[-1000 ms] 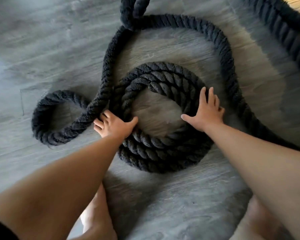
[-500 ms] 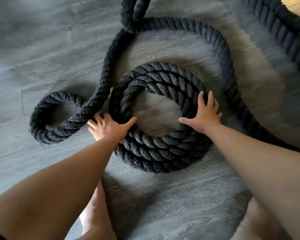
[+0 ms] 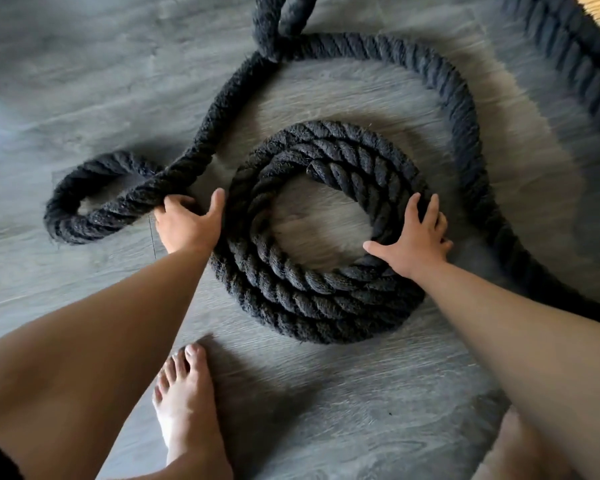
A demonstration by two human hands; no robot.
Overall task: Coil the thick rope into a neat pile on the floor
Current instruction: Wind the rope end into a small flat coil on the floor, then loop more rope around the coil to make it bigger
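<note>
Black twisted rope (image 3: 309,299) lies on the grey plank floor (image 3: 84,81), wound flat into a round stack of several turns just beyond a bare foot (image 3: 184,410). Left of the stack a loose length bends into a small loop, then runs up and away, crosses itself and arcs back round the right. The left hand (image 3: 187,226) grips that loose length with curled fingers. The right hand (image 3: 413,240) presses flat on the stack's right side, fingers spread.

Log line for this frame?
stage: coiling, unfinished | left hand: grips loose loop of thick black twisted rope | right hand: flat on coiled pile | rest: rope trails over grey wood-grain floor
</note>
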